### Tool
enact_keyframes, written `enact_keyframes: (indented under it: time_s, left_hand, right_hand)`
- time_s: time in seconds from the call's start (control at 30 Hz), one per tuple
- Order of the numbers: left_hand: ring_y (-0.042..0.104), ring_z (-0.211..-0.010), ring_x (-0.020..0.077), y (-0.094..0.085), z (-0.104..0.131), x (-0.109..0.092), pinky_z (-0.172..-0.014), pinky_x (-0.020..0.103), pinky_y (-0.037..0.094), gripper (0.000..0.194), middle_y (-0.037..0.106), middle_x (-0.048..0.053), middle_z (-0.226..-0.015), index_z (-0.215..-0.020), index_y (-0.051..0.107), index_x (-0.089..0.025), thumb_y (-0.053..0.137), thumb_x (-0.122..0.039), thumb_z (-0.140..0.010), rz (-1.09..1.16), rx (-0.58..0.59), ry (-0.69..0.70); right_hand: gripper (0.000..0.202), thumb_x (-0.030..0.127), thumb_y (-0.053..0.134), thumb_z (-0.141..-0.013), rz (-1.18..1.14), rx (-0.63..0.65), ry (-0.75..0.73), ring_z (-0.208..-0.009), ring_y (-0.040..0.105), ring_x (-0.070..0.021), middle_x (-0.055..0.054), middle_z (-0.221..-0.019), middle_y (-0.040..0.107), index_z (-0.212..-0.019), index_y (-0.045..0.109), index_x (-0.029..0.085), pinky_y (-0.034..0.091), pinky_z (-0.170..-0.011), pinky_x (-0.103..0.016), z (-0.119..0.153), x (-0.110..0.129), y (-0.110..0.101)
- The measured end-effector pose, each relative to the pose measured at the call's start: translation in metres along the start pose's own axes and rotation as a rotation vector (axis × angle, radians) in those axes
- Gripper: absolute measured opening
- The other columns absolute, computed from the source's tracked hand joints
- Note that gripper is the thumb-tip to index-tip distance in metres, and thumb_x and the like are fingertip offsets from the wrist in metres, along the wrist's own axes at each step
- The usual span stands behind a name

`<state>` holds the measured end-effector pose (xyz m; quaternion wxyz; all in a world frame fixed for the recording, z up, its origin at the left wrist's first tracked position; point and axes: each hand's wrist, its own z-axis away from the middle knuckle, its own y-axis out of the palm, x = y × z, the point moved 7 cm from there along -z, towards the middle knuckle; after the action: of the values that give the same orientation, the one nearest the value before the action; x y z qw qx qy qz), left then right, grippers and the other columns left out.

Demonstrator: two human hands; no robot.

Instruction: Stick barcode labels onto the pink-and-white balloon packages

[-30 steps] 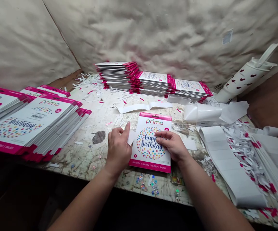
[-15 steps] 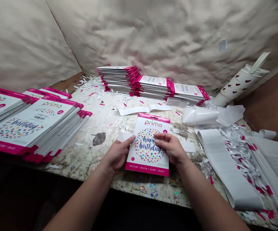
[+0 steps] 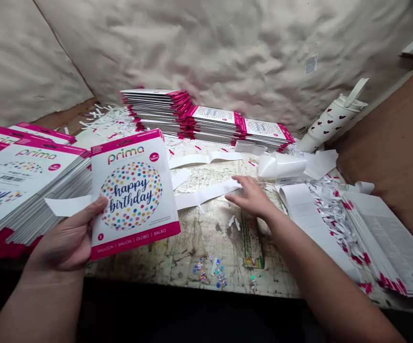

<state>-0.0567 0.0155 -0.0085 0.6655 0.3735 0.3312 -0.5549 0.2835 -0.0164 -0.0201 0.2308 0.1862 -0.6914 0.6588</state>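
Observation:
My left hand [image 3: 65,238] grips a balloon packet [image 3: 131,190] by its lower left edge, raised above the table and tilted slightly. Its front reads "happy birthday" amid coloured dots, between pink bands. A white paper strip [image 3: 68,205] sticks out leftward behind my left thumb; whether it is held cannot be told. My right hand [image 3: 251,195] is over the table with fingers apart, at the right end of a long white strip [image 3: 206,193]. Whether the fingertips touch that strip is unclear.
Stacks of packets stand at the left [image 3: 24,181] and along the back [image 3: 156,109]. A white tumbler with hearts [image 3: 330,121] leans at the back right. A label strip [image 3: 303,214], paper shreds [image 3: 335,228] and more packets [image 3: 388,233] lie on the right.
My left hand has carried the packet left and up from the table's middle. My right hand has let go of it and opened above the white strip. The view has shifted right.

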Motion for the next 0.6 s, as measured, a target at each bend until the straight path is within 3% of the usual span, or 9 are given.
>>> enact_keyframes:
  time_s: [0.07,0.13,0.2,0.23,0.33,0.4,0.47,0.53,0.6]
  left_hand:
    - [0.05,-0.117,0.029,-0.005,0.002,0.003,-0.091,0.047,0.045,0.04,0.071,0.002,-0.1,-0.128,0.048,-0.023,0.038,-0.032,-0.09,0.001,0.007,-0.027]
    - [0.048,-0.119,0.0289,-0.005,0.005,0.006,-0.091,0.047,0.045,0.041,0.071,0.002,-0.101,-0.129,0.048,-0.024,0.039,-0.034,-0.09,0.045,0.002,-0.031]
    - [0.048,-0.12,0.028,-0.005,0.008,0.006,-0.092,0.046,0.044,0.041,0.071,0.0,-0.1,-0.128,0.048,-0.026,0.04,-0.036,-0.089,0.091,-0.023,-0.035]
    - [0.047,-0.12,0.0274,-0.004,0.01,0.005,-0.092,0.045,0.044,0.041,0.072,-0.001,-0.099,-0.128,0.049,-0.027,0.04,-0.036,-0.089,0.108,-0.031,-0.037]
    - [0.048,-0.12,0.0266,-0.002,0.019,0.0,-0.091,0.045,0.045,0.04,0.072,-0.002,-0.094,-0.125,0.051,-0.029,0.041,-0.037,-0.088,0.141,-0.047,-0.055]
    - [0.049,-0.119,0.0271,0.0,0.024,-0.003,-0.09,0.045,0.046,0.041,0.073,-0.001,-0.093,-0.124,0.052,-0.027,0.041,-0.037,-0.086,0.162,-0.055,-0.056]
    - [0.052,-0.117,0.028,0.008,0.028,0.0,-0.089,0.045,0.048,0.042,0.072,0.001,-0.092,-0.122,0.054,-0.026,0.044,-0.037,-0.083,0.182,-0.029,-0.068]
    - [0.055,-0.113,0.0298,0.029,0.032,0.011,-0.087,0.045,0.049,0.042,0.072,0.003,-0.091,-0.117,0.057,-0.024,0.051,-0.038,-0.078,0.211,0.092,-0.132]
    - [0.057,-0.11,0.0319,0.068,0.043,0.03,-0.086,0.045,0.05,0.043,0.072,0.007,-0.09,-0.111,0.06,-0.02,0.057,-0.038,-0.072,0.252,0.337,-0.267]
  right_hand:
    - [0.05,0.036,0.063,-0.076,0.035,0.054,-0.186,-0.115,0.045,-0.0256,-0.011,-0.122,0.052,-0.122,0.051,0.019,0.034,-0.097,-0.042,-0.016,0.033,0.014]
    - [0.044,0.036,0.068,-0.072,0.05,0.218,-0.39,-0.111,0.048,-0.0232,-0.008,-0.117,0.056,-0.113,0.057,0.022,0.036,-0.095,-0.037,-0.029,0.069,0.039]
    - [0.048,0.04,0.077,-0.062,0.101,0.327,-0.455,-0.103,0.052,-0.0222,-0.005,-0.107,0.06,-0.104,0.062,0.024,0.04,-0.088,-0.034,-0.042,0.089,0.061]
    - [0.048,0.041,0.079,-0.058,0.14,0.322,-0.424,-0.1,0.052,-0.0226,-0.004,-0.103,0.061,-0.1,0.063,0.025,0.041,-0.084,-0.033,-0.051,0.093,0.067]
    - [0.043,0.034,0.071,-0.07,0.225,0.143,-0.21,-0.103,0.049,-0.0283,-0.012,-0.109,0.056,-0.109,0.058,0.02,0.039,-0.085,-0.041,-0.076,0.085,0.062]
    - [0.048,0.029,0.061,-0.078,0.231,-0.09,-0.101,-0.114,0.04,-0.033,-0.018,-0.124,0.046,-0.123,0.048,0.015,0.033,-0.092,-0.048,-0.08,0.075,0.039]
    - [0.048,0.027,0.057,-0.082,0.177,-0.311,-0.097,-0.118,0.037,-0.0313,-0.017,-0.127,0.043,-0.126,0.045,0.014,0.03,-0.099,-0.045,-0.07,0.069,0.014]
    - [0.039,0.027,0.054,-0.084,0.093,-0.416,-0.157,-0.117,0.04,-0.0267,-0.014,-0.122,0.049,-0.121,0.049,0.014,0.031,-0.101,-0.039,-0.051,0.064,-0.002]
    - [0.033,0.029,0.051,-0.087,0.044,-0.35,-0.18,-0.111,0.047,-0.0233,-0.012,-0.12,0.052,-0.117,0.052,0.015,0.038,-0.098,-0.04,-0.031,0.056,-0.004]
